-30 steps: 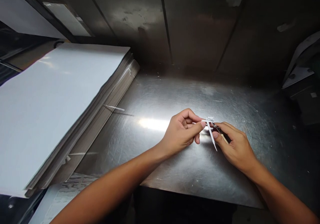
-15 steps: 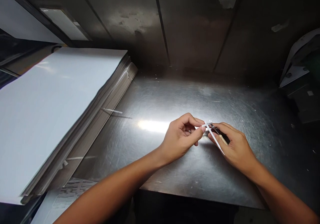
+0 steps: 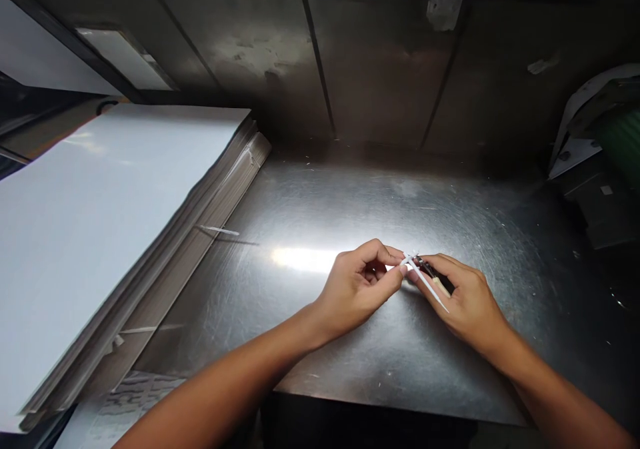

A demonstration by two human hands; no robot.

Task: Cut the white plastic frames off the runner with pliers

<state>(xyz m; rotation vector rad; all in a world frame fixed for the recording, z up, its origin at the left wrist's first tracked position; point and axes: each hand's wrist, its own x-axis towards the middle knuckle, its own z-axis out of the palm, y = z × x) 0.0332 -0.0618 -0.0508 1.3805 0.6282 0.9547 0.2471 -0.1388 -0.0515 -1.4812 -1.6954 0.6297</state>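
One slender white plastic-looking piece point(image 3: 411, 259), pointed tail point(image 3: 433, 290) attached, sits pinched in the left hand point(image 3: 357, 285), right hand point(image 3: 467, 295) gripping a pale-handled metal tool point(image 3: 441, 285), work seemingly unfinished!

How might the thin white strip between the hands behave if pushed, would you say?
The thin white strip is probably fairly stiff, since it runs straight without visible sag, and it is likely light, being so narrow.

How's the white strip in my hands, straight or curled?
Its tail is straight: the white strip runs in one line to a pointed tip by the right hand. Its other end: cannot tell.
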